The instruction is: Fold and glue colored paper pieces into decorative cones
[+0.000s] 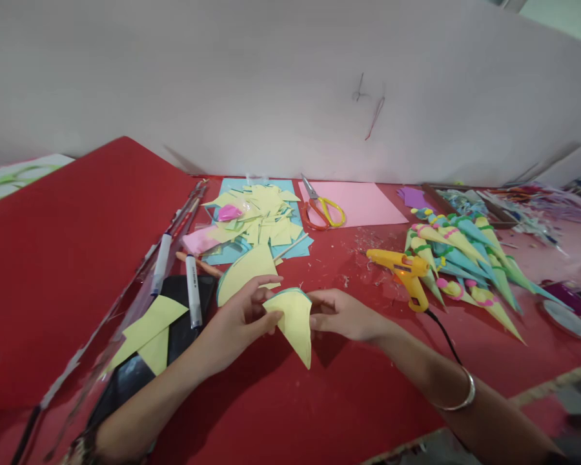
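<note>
A small stack of yellow paper wedges [293, 320] with blue-green edges showing at the top is held up over the red table, its point downward. My left hand [252, 316] pinches the stack's left side, thumb in front and fingers behind. At the right edge, my right hand [336, 313] is closed on the same stack, its fingertips partly hidden behind it. Just beyond my left hand lies a larger fan-shaped piece of yellow paper [246, 271], partly covered by that hand.
A yellow glue gun [404, 268] lies right, its cord running forward, near a pile of decorated paper cones [465, 252]. Scissors [322, 206] rest on pink paper [368, 200]. Yellow cut pieces [271, 213] are heaped at the back. Markers [193, 290] lie left.
</note>
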`<state>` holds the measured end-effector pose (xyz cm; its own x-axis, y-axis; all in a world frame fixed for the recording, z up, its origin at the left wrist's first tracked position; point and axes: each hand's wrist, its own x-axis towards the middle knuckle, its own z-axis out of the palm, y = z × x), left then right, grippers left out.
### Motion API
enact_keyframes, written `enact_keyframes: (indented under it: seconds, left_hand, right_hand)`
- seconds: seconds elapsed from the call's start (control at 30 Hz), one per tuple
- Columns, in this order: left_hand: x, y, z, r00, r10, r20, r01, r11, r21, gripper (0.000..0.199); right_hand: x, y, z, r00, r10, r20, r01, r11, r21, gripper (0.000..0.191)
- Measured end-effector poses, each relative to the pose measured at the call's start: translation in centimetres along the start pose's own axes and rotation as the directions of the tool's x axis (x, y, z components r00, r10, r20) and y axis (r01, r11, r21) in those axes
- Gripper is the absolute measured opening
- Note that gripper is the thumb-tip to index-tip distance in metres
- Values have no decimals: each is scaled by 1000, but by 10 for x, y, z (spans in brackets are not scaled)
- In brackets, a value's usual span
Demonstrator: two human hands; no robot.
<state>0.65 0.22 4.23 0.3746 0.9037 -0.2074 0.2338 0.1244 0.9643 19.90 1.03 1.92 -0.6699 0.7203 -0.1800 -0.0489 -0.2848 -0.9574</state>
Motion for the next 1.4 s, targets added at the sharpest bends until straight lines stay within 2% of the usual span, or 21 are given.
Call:
enact_keyframes:
  seconds: [0.3, 0.53, 0.87, 1.13, 1.3, 1.4]
  left_hand:
    - [0, -5, 1, 994, 5, 105, -5, 1000, 2, 45]
    - [0, -8, 1, 999, 12, 39, -17, 991, 135, 44]
    - [-1, -10, 4, 998, 13, 67, -14, 1000, 23, 41]
    - [-3, -4, 3, 999, -4, 41, 0, 995, 99, 36]
    - [-3, -1, 2, 999, 44, -9, -43, 998, 42, 33]
    - [-3, -1, 0, 998, 52, -47, -50, 997, 54, 36]
  right_hand:
    - [3, 8, 11, 997, -31, -68, 37, 996, 84, 32]
    - [-1, 6, 7, 990, -137, -45, 138, 990, 24, 36]
    - [-1, 7, 10, 993, -74, -94, 71, 997, -28, 36]
    - [2, 5, 13, 966, -96, -239, 87, 995, -49, 26]
    - [3, 7, 9, 939, -45, -340, 30, 998, -48, 27]
    - [5, 12, 6, 923, -78, -377, 93, 995, 20, 26]
